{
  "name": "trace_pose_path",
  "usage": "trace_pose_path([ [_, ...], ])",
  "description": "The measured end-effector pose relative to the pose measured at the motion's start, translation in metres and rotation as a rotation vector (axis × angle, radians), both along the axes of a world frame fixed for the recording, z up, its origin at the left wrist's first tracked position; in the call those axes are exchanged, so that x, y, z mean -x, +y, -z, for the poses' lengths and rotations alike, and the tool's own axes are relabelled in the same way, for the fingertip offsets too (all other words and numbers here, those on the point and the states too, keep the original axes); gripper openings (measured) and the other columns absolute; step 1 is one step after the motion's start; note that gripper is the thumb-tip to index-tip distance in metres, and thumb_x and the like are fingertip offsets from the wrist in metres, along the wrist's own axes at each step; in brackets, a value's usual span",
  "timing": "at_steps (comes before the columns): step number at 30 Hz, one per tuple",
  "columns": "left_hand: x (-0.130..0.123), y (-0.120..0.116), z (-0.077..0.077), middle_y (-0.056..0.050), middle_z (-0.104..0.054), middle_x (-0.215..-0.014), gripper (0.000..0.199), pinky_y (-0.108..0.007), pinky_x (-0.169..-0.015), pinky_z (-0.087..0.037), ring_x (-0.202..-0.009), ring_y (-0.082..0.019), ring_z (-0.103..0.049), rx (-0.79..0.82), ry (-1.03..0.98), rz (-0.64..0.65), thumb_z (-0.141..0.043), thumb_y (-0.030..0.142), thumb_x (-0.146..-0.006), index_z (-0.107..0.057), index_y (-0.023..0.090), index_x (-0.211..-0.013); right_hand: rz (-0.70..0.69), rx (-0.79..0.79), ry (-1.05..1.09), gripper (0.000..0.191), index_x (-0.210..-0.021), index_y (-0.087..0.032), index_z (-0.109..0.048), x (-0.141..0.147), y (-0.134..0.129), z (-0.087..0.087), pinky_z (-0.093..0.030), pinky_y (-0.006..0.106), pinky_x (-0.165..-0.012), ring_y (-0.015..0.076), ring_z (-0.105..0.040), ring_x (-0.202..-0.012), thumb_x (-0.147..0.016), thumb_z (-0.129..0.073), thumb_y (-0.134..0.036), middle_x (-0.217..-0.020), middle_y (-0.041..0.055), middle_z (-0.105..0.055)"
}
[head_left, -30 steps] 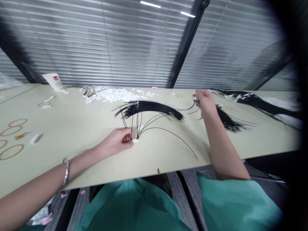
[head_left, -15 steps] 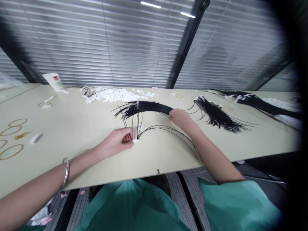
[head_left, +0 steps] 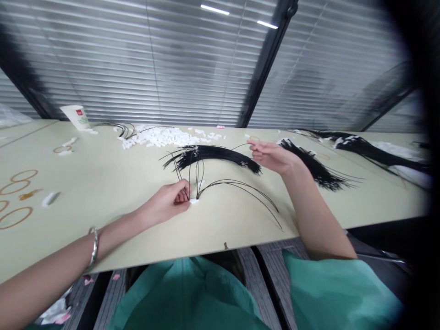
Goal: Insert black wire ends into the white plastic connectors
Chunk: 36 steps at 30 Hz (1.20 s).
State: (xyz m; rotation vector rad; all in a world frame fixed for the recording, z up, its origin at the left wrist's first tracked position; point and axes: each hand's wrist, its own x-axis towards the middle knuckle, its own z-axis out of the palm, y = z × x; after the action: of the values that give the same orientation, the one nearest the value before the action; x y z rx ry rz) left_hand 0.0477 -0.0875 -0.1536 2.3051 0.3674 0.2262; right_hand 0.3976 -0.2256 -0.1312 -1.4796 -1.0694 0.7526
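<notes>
My left hand (head_left: 175, 196) is closed in a pinch at the end of a small white connector (head_left: 194, 200). Several thin black wires rise from that connector and beside my fingertips; some loop up, others arc right over the table (head_left: 237, 220). Behind it lies a thick bundle of black wires (head_left: 220, 153), its right ends now uncovered. Just past those ends, my right hand (head_left: 270, 155) is raised, thumb and finger pinched on one black wire (head_left: 239, 146) that stretches out of the bundle.
A pile of white connectors (head_left: 161, 136) spreads along the back, with a paper cup (head_left: 76, 117) to its left. More black wire bundles (head_left: 319, 169) lie at right. Rubber bands (head_left: 24, 175) are scattered at left. Window blinds (head_left: 192, 59) stand behind the table.
My right hand has moved right and up from the bundle's right end, drawing a single wire out. My left hand and the connector have stayed in place.
</notes>
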Motion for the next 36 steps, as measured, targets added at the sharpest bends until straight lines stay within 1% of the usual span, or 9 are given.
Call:
trace_pose_path([
  [6, 0.000, 0.000, 0.001, -0.001, -0.056, -0.081, 0.019, -0.018, -0.061, -0.043, -0.069, -0.007, -0.051, -0.007, -0.014, 0.004, -0.051, 0.023, -0.076, -0.047, 0.016, -0.093, 0.199, -0.431, 0.131, 0.028, -0.120, -0.024, -0.052, -0.023, -0.013, -0.009, -0.043, 0.020, -0.071, 0.0086, -0.045, -0.077, -0.097, -0.041, -0.035, -0.107, 0.0025, -0.050],
  [10, 0.000, 0.000, 0.001, -0.001, -0.056, -0.081, 0.019, -0.018, -0.061, -0.043, -0.069, -0.007, -0.051, 0.002, -0.009, 0.003, -0.051, 0.023, -0.076, -0.047, 0.016, -0.093, 0.228, -0.827, 0.048, 0.026, -0.125, -0.038, -0.046, -0.038, -0.037, -0.019, -0.039, 0.021, -0.080, 0.0092, -0.044, -0.088, -0.099, -0.046, -0.035, -0.121, -0.0083, -0.044],
  [13, -0.001, 0.000, 0.003, -0.001, -0.056, -0.083, 0.019, -0.019, -0.062, -0.043, -0.070, -0.008, -0.051, 0.017, -0.004, 0.003, -0.051, 0.023, -0.076, -0.047, 0.017, -0.094, 0.315, -0.941, -0.050, 0.024, -0.123, -0.036, -0.049, -0.029, -0.046, -0.028, -0.040, 0.021, -0.078, 0.0102, -0.044, -0.094, -0.101, -0.042, -0.037, -0.124, -0.0104, -0.041],
  [17, -0.001, 0.001, 0.005, 0.000, -0.056, -0.082, 0.019, -0.019, -0.062, -0.043, -0.069, -0.007, -0.051, 0.019, -0.022, -0.008, -0.051, 0.023, -0.077, -0.045, 0.018, -0.094, 0.343, -0.849, -0.048, 0.027, -0.118, -0.041, -0.048, 0.021, -0.030, -0.037, -0.042, 0.020, -0.073, 0.0090, -0.045, -0.095, -0.093, -0.055, -0.047, -0.130, -0.0128, -0.032],
  [20, -0.001, 0.000, 0.005, 0.000, -0.056, -0.081, 0.020, -0.018, -0.060, -0.043, -0.068, -0.007, -0.051, 0.027, -0.037, -0.013, -0.051, 0.023, -0.077, -0.045, 0.018, -0.094, 0.128, -0.793, -0.044, 0.028, -0.113, -0.034, -0.050, 0.081, -0.010, -0.039, -0.044, 0.021, -0.070, 0.0089, -0.050, -0.087, -0.088, -0.062, -0.039, -0.113, -0.0033, -0.047],
  [23, -0.001, 0.000, 0.003, 0.000, -0.056, -0.079, 0.020, -0.018, -0.059, -0.043, -0.066, -0.007, -0.052, 0.028, -0.041, -0.017, -0.051, 0.024, -0.076, -0.045, 0.017, -0.094, -0.091, -0.573, -0.132, 0.024, -0.109, -0.021, -0.053, 0.145, 0.004, -0.033, -0.047, 0.023, -0.071, 0.0115, -0.053, -0.082, -0.088, -0.062, -0.030, -0.089, 0.0031, -0.054],
  [26, -0.001, -0.001, 0.001, 0.001, -0.054, -0.074, 0.019, -0.017, -0.057, -0.041, -0.063, -0.007, -0.052, -0.012, -0.047, -0.029, -0.051, 0.024, -0.076, -0.045, 0.016, -0.093, -0.308, -0.359, -0.202, 0.015, -0.099, -0.013, -0.055, 0.191, 0.012, -0.016, -0.048, 0.025, -0.083, 0.0123, -0.054, -0.089, -0.090, -0.057, -0.025, -0.095, 0.0050, -0.054],
  [31, -0.002, -0.001, 0.002, 0.003, -0.053, -0.071, 0.015, -0.015, -0.054, -0.038, -0.060, -0.006, -0.050, -0.067, -0.073, -0.034, -0.051, 0.025, -0.076, -0.043, 0.016, -0.086, -0.380, -0.280, -0.291, 0.011, -0.096, -0.012, -0.056, 0.204, 0.027, 0.018, -0.046, 0.020, -0.083, 0.0088, -0.054, -0.086, -0.086, -0.053, -0.009, -0.094, 0.0030, -0.054],
  [36, -0.001, -0.001, 0.004, 0.002, -0.052, -0.074, 0.015, -0.016, -0.056, -0.042, -0.064, -0.006, -0.052, 0.030, -0.065, -0.022, -0.051, 0.025, -0.077, -0.043, 0.016, -0.086, -0.325, -0.185, -0.341, 0.022, -0.100, -0.013, -0.056, 0.194, 0.033, 0.025, -0.043, 0.016, -0.075, 0.0070, -0.054, -0.081, -0.083, -0.053, 0.000, -0.087, -0.0006, -0.056],
])
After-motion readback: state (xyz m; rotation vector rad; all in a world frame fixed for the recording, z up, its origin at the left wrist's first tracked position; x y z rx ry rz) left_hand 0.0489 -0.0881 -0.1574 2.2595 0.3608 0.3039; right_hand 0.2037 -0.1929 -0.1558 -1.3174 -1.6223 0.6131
